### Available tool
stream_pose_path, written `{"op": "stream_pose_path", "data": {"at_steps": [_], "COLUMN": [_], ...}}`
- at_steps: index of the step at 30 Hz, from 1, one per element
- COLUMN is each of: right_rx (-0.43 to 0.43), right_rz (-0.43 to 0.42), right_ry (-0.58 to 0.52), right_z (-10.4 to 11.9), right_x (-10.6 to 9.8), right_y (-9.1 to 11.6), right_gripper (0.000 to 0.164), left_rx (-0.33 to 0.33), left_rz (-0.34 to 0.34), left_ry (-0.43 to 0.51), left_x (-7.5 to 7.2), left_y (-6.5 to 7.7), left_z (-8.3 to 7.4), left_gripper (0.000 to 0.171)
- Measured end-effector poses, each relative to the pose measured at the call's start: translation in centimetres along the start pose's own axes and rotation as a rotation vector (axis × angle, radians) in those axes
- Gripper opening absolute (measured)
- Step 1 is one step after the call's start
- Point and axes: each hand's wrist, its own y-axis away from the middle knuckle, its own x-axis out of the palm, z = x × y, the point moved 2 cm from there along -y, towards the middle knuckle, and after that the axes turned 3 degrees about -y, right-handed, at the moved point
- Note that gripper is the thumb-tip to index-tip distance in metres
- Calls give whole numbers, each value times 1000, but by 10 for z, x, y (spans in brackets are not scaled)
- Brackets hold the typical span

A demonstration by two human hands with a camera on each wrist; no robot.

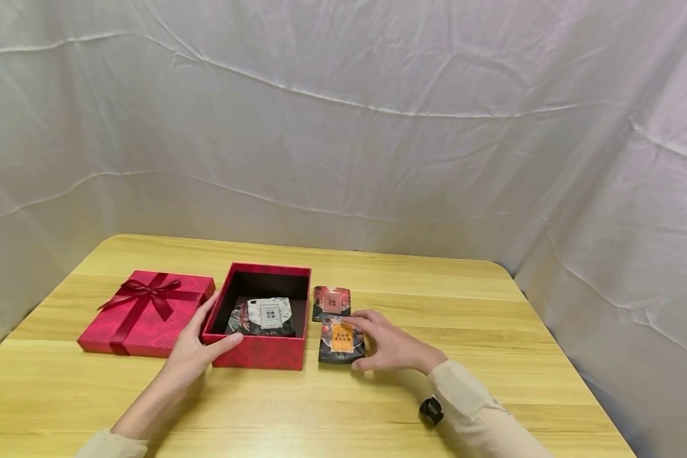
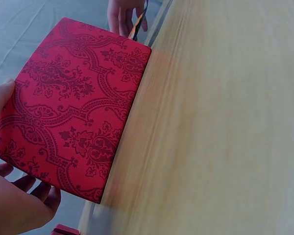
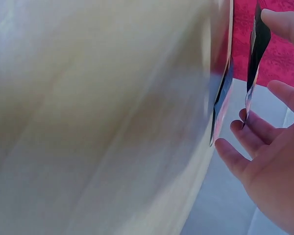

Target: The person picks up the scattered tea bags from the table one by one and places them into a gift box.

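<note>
A red patterned gift box [image 1: 257,352] sits uncovered on the table, and my left hand [image 1: 197,353] grips its near left corner, thumb on the front wall. Inside lie several flat sachets, a white-and-dark sachet [image 1: 270,315] on top. To the right of the box, my right hand [image 1: 392,343] holds a dark sachet with an orange label [image 1: 342,341] by its edges, between thumb and fingers. It is raised off the table in the right wrist view [image 3: 255,54]. Just behind it, a dark sachet with a pink-red label [image 1: 331,303] lies flat.
Left of the box rests its red lid [image 1: 145,312], topped with a dark red ribbon bow [image 1: 149,294]. A black round object [image 1: 431,411] shows at the right wrist. Pale cloth [image 1: 343,127] hangs behind the wooden table [image 1: 464,299].
</note>
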Motion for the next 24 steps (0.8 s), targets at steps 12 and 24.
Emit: {"op": "stream_pose_path", "data": {"at_steps": [12,24], "right_rx": [2,13], "right_rz": [-33,-50], "right_ry": [3,2], "right_z": [2,4], "right_x": [-12,-23], "right_y": [3,3], "right_gripper": [83,83], "left_rx": [-6,-14], "left_rz": [3,6], "left_ry": [10,4], "left_x": [0,0], "left_y": [-1,0], "left_z": [0,-1], "left_gripper": [89,89]}}
